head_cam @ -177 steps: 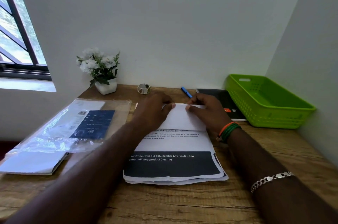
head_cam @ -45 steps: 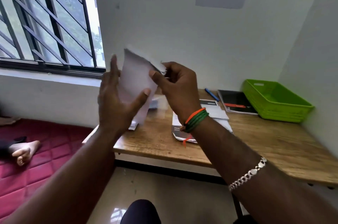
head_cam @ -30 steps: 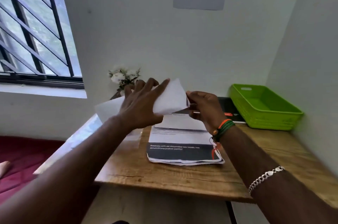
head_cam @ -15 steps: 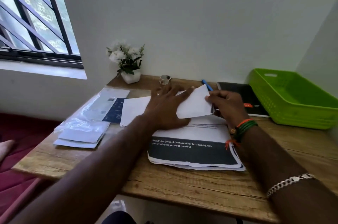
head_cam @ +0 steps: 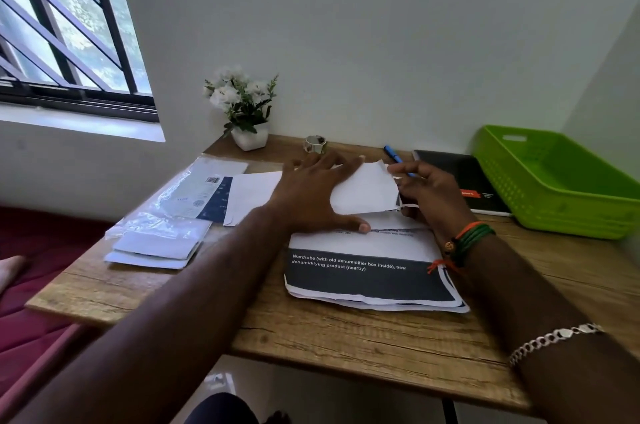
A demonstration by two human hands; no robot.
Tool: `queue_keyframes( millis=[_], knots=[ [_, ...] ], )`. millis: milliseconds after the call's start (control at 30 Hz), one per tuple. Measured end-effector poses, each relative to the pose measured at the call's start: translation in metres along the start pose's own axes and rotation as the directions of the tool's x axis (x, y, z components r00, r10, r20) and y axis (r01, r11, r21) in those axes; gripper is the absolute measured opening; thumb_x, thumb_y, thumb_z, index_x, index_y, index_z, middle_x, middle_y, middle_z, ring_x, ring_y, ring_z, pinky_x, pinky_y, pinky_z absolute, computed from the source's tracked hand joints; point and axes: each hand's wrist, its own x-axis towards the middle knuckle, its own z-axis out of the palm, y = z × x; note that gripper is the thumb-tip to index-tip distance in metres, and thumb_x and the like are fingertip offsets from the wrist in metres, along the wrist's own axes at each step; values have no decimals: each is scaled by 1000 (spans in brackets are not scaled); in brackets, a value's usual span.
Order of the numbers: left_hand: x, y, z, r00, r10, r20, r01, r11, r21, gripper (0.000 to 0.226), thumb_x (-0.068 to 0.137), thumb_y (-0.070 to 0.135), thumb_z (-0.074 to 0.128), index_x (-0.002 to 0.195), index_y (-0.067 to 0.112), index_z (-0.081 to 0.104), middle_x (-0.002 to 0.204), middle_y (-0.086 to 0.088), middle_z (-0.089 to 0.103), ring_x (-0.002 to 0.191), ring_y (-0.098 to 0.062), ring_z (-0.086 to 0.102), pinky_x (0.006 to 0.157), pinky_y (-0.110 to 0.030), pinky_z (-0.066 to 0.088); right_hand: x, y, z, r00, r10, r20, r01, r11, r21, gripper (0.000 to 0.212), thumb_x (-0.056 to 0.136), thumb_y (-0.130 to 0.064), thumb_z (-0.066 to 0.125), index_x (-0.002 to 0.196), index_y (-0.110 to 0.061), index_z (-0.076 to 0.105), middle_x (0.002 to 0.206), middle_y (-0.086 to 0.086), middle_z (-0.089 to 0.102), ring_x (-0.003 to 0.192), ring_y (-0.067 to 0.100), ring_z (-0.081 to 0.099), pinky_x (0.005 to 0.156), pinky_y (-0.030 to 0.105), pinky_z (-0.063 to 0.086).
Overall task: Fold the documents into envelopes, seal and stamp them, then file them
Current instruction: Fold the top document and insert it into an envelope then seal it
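Observation:
A long white envelope (head_cam: pixel 363 193) lies slanted over the far end of the printed document stack (head_cam: pixel 367 271) on the wooden desk (head_cam: pixel 346 337). My left hand (head_cam: pixel 315 197) spreads across the envelope's middle, fingers over the top and thumb at its lower edge. The envelope's left end (head_cam: pixel 251 197) sticks out past that hand. My right hand (head_cam: pixel 427 197) pinches the envelope's raised right end. A folded white sheet (head_cam: pixel 394 223) shows just beneath it. The stack's top page carries a dark band with white text.
A plastic-wrapped pack of envelopes (head_cam: pixel 180 212) lies at the desk's left. At the back stand a flower pot (head_cam: pixel 249 138) and a small tape roll (head_cam: pixel 315 144). A blue pen (head_cam: pixel 393 152), a black notebook (head_cam: pixel 460 178) and a green basket (head_cam: pixel 554 178) sit right.
Both hands brought the envelope down from mid-air onto the far end of the document stack. My left hand now lies flatter across it and the right end stays pinched.

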Motion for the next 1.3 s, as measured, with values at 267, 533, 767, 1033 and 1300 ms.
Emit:
queue_keyframes(
  millis=[267, 533, 767, 1033, 1300],
  knots=[
    [1, 0, 1, 999, 22, 23, -22, 1000, -15, 121, 60, 101, 48, 159, 45, 6, 155, 11, 30, 143, -22, 30, 112, -52, 23, 3, 3, -5, 999, -19, -37, 22, 998, 60, 13, 90, -7, 67, 93, -19, 73, 102, 6, 74, 78, 18, 65, 57, 27, 51],
    [1, 1, -1, 1000, 26, -2, -26, 999, -38, 123, 59, 101, 50, 159, 45, 7, 154, 13, 30, 141, -21, 31, 111, -52, 27, 4, 4, -7, 996, 90, 25, -93, 980, 177, 22, 94, -2, 62, 88, -19, 75, 90, 3, 69, 73, 16, 61, 56, 25, 51],
    [1, 2, -3, 1000, 27, -7, -28, 999, -40, 122, 60, 100, 51, 160, 45, 7, 154, 12, 30, 141, -21, 31, 111, -51, 26, 6, 3, -8, 983, 177, 56, -186, 946, 267, 23, 95, 1, 58, 91, -13, 76, 87, 6, 68, 70, 15, 59, 52, 23, 52],
    [0, 1, -4, 999, 25, -30, -27, 998, -65, 123, 58, 100, 53, 160, 45, 10, 152, 14, 32, 138, -19, 34, 109, -50, 30, 6, 4, -9, 976, 197, 87, -216, 908, 358, 22, 95, 1, 58, 92, -13, 75, 81, 5, 71, 71, 15, 62, 55, 24, 54],
    [1, -1, -2, 1000, 20, -21, -21, 998, -58, 125, 57, 102, 50, 160, 44, 9, 152, 14, 31, 139, -19, 33, 110, -50, 28, 4, 0, -7, 983, 169, 74, -185, 907, 378, 13, 92, -6, 63, 93, -13, 74, 90, 7, 73, 74, 16, 65, 59, 25, 55]
  ],
)
